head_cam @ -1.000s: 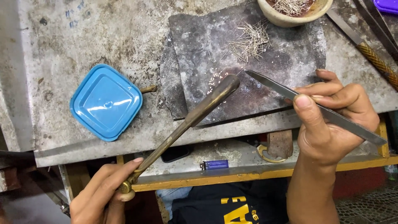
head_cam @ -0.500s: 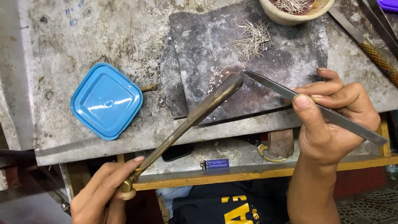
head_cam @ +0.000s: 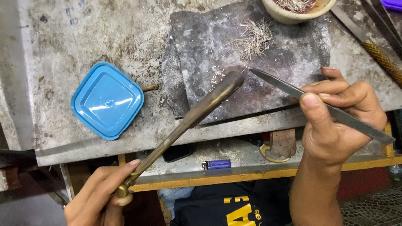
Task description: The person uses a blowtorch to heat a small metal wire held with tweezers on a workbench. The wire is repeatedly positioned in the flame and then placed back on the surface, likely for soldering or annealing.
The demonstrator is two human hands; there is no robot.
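Note:
My left hand grips the lower end of a long brass torch pipe, whose tip reaches up over a dark charred slab on the bench. My right hand pinches long steel tweezers, their pointed tip close to the pipe's tip. Tiny pale bits lie on the slab just beside both tips. A loose heap of thin wire pieces lies further up the slab.
A blue square plastic lid rests on the worn grey bench at left. A beige bowl holding wire bits stands at the top. Tools with a woven handle lie at right. A blue lighter sits on the lower shelf.
The view has shifted slightly. Both hands hold the same tools in nearly the same places; the pipe tip and tweezers tip remain close together.

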